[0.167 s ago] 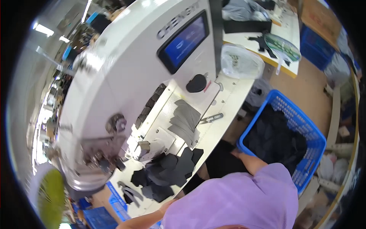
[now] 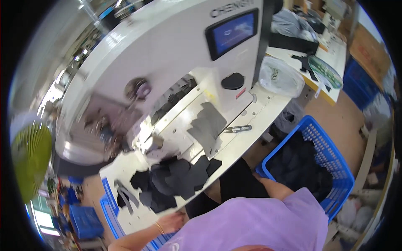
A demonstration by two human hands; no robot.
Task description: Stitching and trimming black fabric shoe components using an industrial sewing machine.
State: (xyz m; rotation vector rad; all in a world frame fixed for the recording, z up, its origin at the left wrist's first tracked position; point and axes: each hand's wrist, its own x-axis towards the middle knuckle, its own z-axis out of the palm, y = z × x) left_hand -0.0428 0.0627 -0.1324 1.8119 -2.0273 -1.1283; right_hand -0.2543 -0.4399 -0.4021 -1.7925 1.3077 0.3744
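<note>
fabric pieces (image 2: 173,178), black and matte; angular; loosely overlapping

Beside a white desk (image 2: 284,53) edged in yellow, a brown carton (image 2: 370,54) is seen above a blue crate (image 2: 356,81). Tan floor (image 2: 343,117) is shown at right; the left edge is streaked with bright light (image 2: 54,92).

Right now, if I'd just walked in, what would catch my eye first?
Probably the big white machine spanning the upper left and middle, with its lit blue screen near the top. Below it, a heap of dark pieces lies on the white table. At the right, a bright blue basket holds more dark material.
</note>
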